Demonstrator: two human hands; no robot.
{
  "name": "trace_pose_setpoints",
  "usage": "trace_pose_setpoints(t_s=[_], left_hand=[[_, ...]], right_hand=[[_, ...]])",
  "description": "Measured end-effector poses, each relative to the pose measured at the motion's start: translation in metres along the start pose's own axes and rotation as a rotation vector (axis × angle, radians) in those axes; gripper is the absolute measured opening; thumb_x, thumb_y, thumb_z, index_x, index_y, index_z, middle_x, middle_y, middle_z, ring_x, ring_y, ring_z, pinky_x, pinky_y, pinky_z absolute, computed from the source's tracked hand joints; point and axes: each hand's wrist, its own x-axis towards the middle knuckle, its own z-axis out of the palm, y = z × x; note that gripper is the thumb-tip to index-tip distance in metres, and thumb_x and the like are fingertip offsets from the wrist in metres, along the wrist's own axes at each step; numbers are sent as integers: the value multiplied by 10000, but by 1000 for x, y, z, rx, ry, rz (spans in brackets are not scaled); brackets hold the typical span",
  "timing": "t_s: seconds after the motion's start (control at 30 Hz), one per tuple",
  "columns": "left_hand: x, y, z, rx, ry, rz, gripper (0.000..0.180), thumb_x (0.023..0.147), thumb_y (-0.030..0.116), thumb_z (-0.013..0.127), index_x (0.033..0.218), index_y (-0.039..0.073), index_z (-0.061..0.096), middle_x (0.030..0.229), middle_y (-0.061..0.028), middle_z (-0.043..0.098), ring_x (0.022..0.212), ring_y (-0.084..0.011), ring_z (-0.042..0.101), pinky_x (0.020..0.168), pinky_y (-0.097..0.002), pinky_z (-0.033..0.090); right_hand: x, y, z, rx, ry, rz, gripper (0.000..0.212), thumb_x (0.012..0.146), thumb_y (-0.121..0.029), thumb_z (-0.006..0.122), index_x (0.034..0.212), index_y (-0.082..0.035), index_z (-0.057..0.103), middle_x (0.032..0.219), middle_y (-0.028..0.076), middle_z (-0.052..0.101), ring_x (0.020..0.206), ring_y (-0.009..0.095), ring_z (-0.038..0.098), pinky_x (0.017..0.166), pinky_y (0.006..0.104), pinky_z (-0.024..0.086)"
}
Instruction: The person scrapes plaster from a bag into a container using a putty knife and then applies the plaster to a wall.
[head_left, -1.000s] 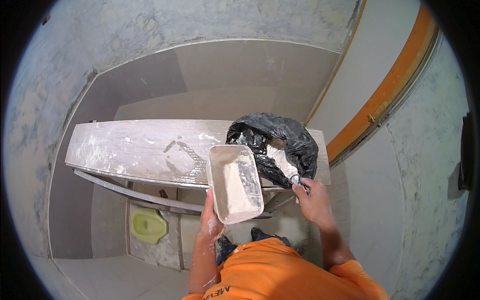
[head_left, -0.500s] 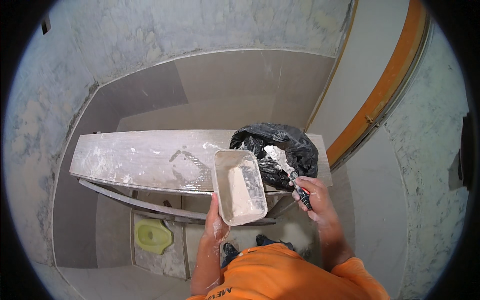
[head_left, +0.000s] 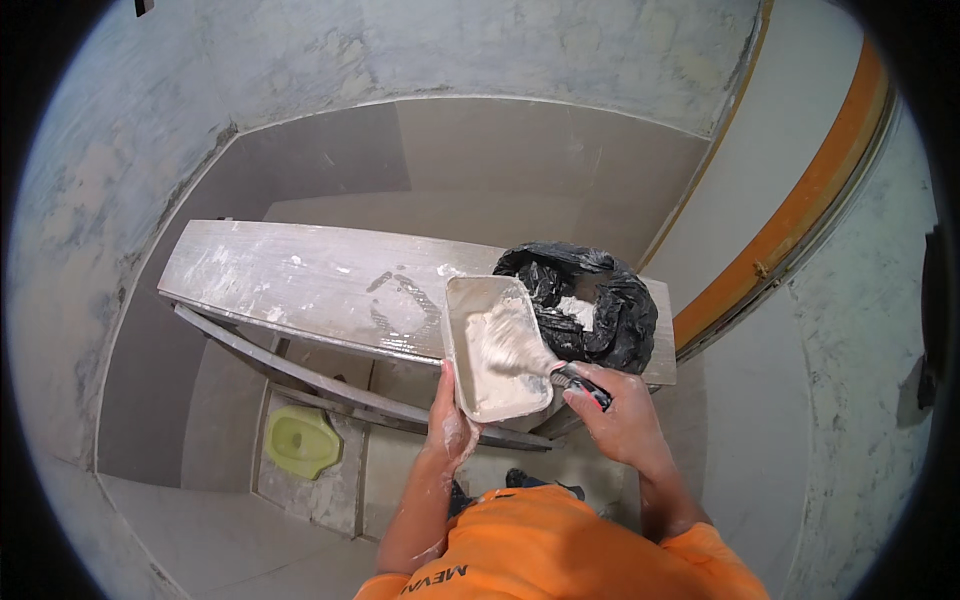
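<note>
My left hand (head_left: 450, 415) holds a rectangular, off-white plastic tub (head_left: 456, 345) by its near left side, with the fingers partly hidden beneath it. Pale wet paste (head_left: 485, 365) covers much of the tub's bottom. My right hand (head_left: 622, 418) is wrapped round the black and red handle of a putty knife (head_left: 584, 383). Its coated blade is inside the tub over the paste, smeared by motion. Just right of the tub, an open black plastic bag (head_left: 632, 325) stands with white powder (head_left: 578, 312) showing in it.
A long plank-like bench top (head_left: 320, 265), spattered white, carries the bag. A curved rail (head_left: 290, 370) runs below its near edge. A yellow-green squat toilet (head_left: 302, 442) is in the floor at lower left. To the right stands a door frame with an orange edge (head_left: 800, 215).
My right hand has brought the putty knife, loaded with white powder, leftward from the bag into the tub. The view has shifted slightly.
</note>
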Motion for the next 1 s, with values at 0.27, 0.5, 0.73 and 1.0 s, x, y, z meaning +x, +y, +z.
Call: trace_pose_setpoints(t_s=[0.27,0.5,0.73,1.0], left_hand=[[1,-8,3,25,20,16,730,1034,665,319,1538,142,396,1462,-87,539,1288,-277,570,999,-474,499],[-2,-11,7,140,35,-25,740,1031,673,304,1520,129,412,1434,-119,559,1264,-298,591,979,-498,506],[2,-16,0,-15,-21,-22,653,1037,591,360,1472,115,461,1384,-110,595,1222,-299,620,965,-509,538],[4,-11,-3,-127,49,4,578,1025,524,392,1412,111,509,1304,-91,634,1118,-281,671,888,-460,581]], right_hand=[[1,-3,-4,-31,72,-37,357,921,-179,678,1184,63,676,1038,272,712,957,401,712,859,397,544],[-1,31,-12,-139,287,116,357,922,-169,685,1185,73,675,1034,240,724,948,279,695,862,358,528],[-4,25,-25,-60,349,203,343,913,-162,680,1177,56,688,1069,270,715,1004,373,712,895,402,534],[14,30,-20,-529,392,114,334,925,-213,644,1134,41,703,1003,271,709,940,439,686,865,468,538]])
